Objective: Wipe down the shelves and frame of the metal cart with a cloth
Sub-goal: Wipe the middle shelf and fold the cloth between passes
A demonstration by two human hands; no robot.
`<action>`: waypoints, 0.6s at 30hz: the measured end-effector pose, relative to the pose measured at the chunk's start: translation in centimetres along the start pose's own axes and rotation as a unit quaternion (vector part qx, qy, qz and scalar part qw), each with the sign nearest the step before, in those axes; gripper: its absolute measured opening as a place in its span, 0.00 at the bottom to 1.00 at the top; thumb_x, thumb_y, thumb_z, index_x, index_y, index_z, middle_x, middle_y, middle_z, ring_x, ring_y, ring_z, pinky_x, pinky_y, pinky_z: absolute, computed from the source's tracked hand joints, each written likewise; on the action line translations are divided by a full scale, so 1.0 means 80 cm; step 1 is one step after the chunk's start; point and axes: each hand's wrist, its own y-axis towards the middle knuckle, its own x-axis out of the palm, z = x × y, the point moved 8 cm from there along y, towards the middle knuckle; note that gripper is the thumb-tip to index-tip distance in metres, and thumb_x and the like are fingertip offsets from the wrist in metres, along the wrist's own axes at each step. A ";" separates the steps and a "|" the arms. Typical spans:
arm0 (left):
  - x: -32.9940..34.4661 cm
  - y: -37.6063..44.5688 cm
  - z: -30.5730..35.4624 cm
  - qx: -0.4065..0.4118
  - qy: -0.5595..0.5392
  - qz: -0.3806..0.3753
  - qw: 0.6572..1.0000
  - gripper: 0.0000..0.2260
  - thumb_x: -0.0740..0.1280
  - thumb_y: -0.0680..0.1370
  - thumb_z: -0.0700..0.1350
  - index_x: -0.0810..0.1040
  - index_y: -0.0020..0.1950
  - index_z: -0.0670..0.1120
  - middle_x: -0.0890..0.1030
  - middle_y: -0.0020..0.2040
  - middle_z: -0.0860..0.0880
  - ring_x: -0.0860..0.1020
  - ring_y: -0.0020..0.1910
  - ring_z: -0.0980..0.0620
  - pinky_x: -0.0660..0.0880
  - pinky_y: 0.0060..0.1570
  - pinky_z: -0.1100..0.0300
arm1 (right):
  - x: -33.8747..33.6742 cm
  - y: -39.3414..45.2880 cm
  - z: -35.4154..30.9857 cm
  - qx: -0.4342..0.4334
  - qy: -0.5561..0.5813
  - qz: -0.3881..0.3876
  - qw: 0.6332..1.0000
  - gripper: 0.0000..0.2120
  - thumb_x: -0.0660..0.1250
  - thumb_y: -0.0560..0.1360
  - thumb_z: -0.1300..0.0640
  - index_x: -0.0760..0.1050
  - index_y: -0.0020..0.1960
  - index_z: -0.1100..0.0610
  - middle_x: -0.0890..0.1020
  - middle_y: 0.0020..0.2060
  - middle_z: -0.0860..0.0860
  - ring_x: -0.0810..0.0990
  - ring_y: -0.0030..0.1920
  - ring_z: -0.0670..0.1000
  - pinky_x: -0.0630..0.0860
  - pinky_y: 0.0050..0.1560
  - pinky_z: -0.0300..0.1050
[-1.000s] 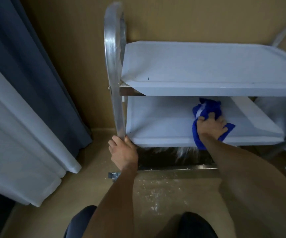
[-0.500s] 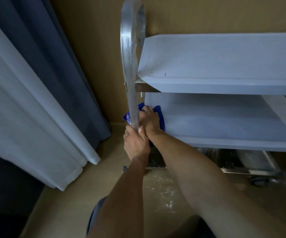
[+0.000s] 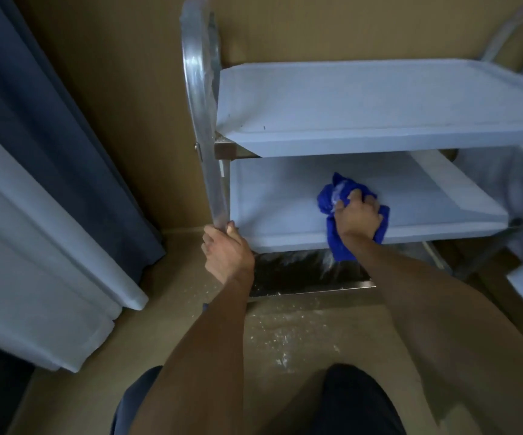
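Under right hand [image 3: 359, 216]: blue cloth [image 3: 332, 205], bunched, fingers curled into it, pressed on middle shelf [image 3: 272, 202] of metal cart [image 3: 379, 102], one end hanging over front lip. Left hand [image 3: 227, 254], well to left of it, wrapped round frame upright [image 3: 205, 127] at its lower end. Top shelf [image 3: 379, 102] above both hands. White specks on floor [image 3: 285, 337] below them. Curtains [image 3: 34, 183] far left of left hand.

Wiping the middle shelf of a metal cart

The right hand [image 3: 359, 215] grips a crumpled blue cloth [image 3: 332, 199] and presses it on the middle shelf [image 3: 272, 202], near its front edge, with the cloth's tail hanging over the lip. The left hand [image 3: 227, 252] clasps the cart's upright frame bar [image 3: 202, 105] beside that shelf's left corner. The top shelf [image 3: 379, 98] juts above; curtains [image 3: 49, 183] hang at left, and white specks dot the floor [image 3: 285, 337].
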 end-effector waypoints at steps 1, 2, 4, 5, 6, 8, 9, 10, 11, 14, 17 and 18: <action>-0.002 -0.003 0.003 -0.006 -0.005 0.015 1.000 0.14 0.57 0.83 0.54 0.67 0.60 0.44 0.75 0.56 0.43 0.76 0.55 0.43 0.75 0.47 0.47 | -0.011 0.011 0.038 0.033 -0.006 0.002 0.999 0.23 0.58 0.81 0.46 0.65 0.71 0.57 0.68 0.69 0.67 0.67 0.68 0.67 0.68 0.62 0.61; -0.003 -0.008 0.007 -0.008 -0.009 0.039 0.999 0.15 0.58 0.82 0.53 0.68 0.61 0.43 0.74 0.57 0.42 0.75 0.56 0.43 0.75 0.47 0.47 | -0.017 0.019 0.065 0.056 -0.012 0.001 0.998 0.25 0.56 0.82 0.45 0.61 0.74 0.55 0.64 0.71 0.68 0.65 0.70 0.68 0.67 0.65 0.62; -0.006 -0.024 0.014 -0.019 -0.018 0.080 0.996 0.17 0.64 0.80 0.51 0.69 0.63 0.41 0.73 0.58 0.41 0.74 0.55 0.42 0.74 0.49 0.48 | -0.013 0.032 0.079 0.065 -0.035 -0.017 0.997 0.27 0.52 0.82 0.43 0.54 0.79 0.50 0.57 0.75 0.68 0.61 0.73 0.69 0.63 0.69 0.63; -0.006 -0.033 0.016 -0.025 -0.029 0.089 0.995 0.16 0.65 0.80 0.48 0.70 0.63 0.40 0.73 0.57 0.41 0.74 0.54 0.43 0.74 0.50 0.49 | -0.005 0.037 0.068 0.052 -0.046 -0.030 0.997 0.28 0.51 0.82 0.42 0.52 0.80 0.48 0.56 0.76 0.68 0.60 0.74 0.68 0.61 0.71 0.62; -0.006 -0.041 0.017 -0.023 -0.041 0.089 0.995 0.15 0.66 0.79 0.45 0.70 0.63 0.40 0.73 0.56 0.41 0.74 0.53 0.43 0.74 0.49 0.50 | 0.006 0.040 0.049 0.034 -0.051 -0.047 0.997 0.28 0.50 0.82 0.42 0.51 0.80 0.47 0.56 0.76 0.68 0.59 0.74 0.68 0.61 0.72 0.61; -0.002 -0.048 0.019 0.020 -0.038 0.076 0.996 0.10 0.64 0.79 0.40 0.70 0.58 0.39 0.72 0.52 0.42 0.74 0.48 0.45 0.76 0.45 0.52 | 0.028 0.038 -0.007 -0.019 -0.034 -0.080 0.996 0.26 0.51 0.82 0.43 0.54 0.79 0.46 0.58 0.76 0.67 0.61 0.73 0.68 0.62 0.71 0.59; 0.000 -0.046 0.018 0.037 -0.032 0.070 0.996 0.08 0.63 0.79 0.39 0.69 0.57 0.40 0.71 0.50 0.43 0.74 0.47 0.45 0.76 0.44 0.52 | 0.038 0.035 -0.042 -0.057 -0.019 -0.089 0.994 0.25 0.52 0.82 0.44 0.57 0.78 0.45 0.59 0.75 0.67 0.62 0.72 0.68 0.64 0.69 0.59; 0.001 -0.041 0.014 0.040 -0.033 0.064 0.997 0.07 0.62 0.80 0.39 0.67 0.56 0.42 0.70 0.50 0.44 0.74 0.46 0.46 0.77 0.43 0.52 | 0.048 0.030 -0.078 -0.101 -0.006 -0.095 0.990 0.24 0.53 0.82 0.44 0.59 0.78 0.45 0.61 0.74 0.66 0.64 0.71 0.67 0.66 0.67 0.58; 0.001 -0.037 0.010 0.037 -0.036 0.056 0.997 0.07 0.62 0.80 0.39 0.65 0.55 0.44 0.69 0.50 0.44 0.75 0.46 0.46 0.77 0.43 0.51 | 0.058 0.021 -0.114 -0.147 0.004 -0.102 0.984 0.24 0.54 0.82 0.44 0.61 0.77 0.45 0.63 0.73 0.65 0.65 0.70 0.67 0.67 0.65 0.59; 0.008 -0.036 0.003 0.056 -0.023 0.039 0.997 0.07 0.59 0.80 0.42 0.62 0.55 0.48 0.69 0.51 0.46 0.75 0.44 0.45 0.78 0.43 0.45 | 0.093 -0.009 -0.208 -0.249 0.015 -0.144 0.958 0.25 0.55 0.80 0.42 0.60 0.76 0.44 0.61 0.74 0.61 0.62 0.72 0.65 0.63 0.68 0.60; 0.016 -0.045 0.006 0.076 0.004 0.045 0.996 0.13 0.56 0.80 0.44 0.64 0.63 0.42 0.67 0.53 0.46 0.75 0.44 0.44 0.76 0.42 0.47 | 0.111 -0.002 -0.236 -0.250 0.036 -0.153 0.955 0.25 0.56 0.79 0.41 0.62 0.75 0.43 0.64 0.72 0.58 0.62 0.72 0.61 0.60 0.69 0.59; 0.020 -0.050 0.013 0.090 0.011 0.049 0.995 0.13 0.56 0.80 0.44 0.65 0.64 0.42 0.68 0.54 0.46 0.75 0.45 0.45 0.75 0.41 0.48 | 0.113 0.005 -0.233 -0.242 0.041 -0.149 0.958 0.23 0.56 0.80 0.42 0.64 0.74 0.44 0.66 0.70 0.57 0.64 0.70 0.60 0.61 0.69 0.59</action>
